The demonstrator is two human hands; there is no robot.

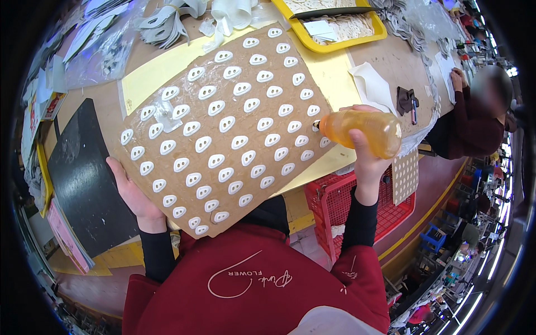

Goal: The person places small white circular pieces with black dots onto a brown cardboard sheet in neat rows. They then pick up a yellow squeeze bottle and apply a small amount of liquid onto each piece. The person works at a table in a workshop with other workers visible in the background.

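A brown board (185,146) is tilted in front of me, with rows of small white rounded-triangle pieces (240,142) on it, each with two holes. My left hand (133,192) holds the board's left edge, its fingers partly hidden by it. My right hand (369,161) is wrapped round a clear squeeze bottle (386,134) of amber liquid, lying nearly level. Its orange cap and dark nozzle (317,125) point left, at a white piece near the board's right edge. Whether the tip touches that piece, I cannot tell.
Behind the board, a yellow tray (381,33) holds pale cut pieces. Grey bundled strips (162,25) lie at the far left. A black panel (89,173) stands left of me. Right and below are a red crate (329,192) and a dotted board (406,181). Another person (474,123) sits right.
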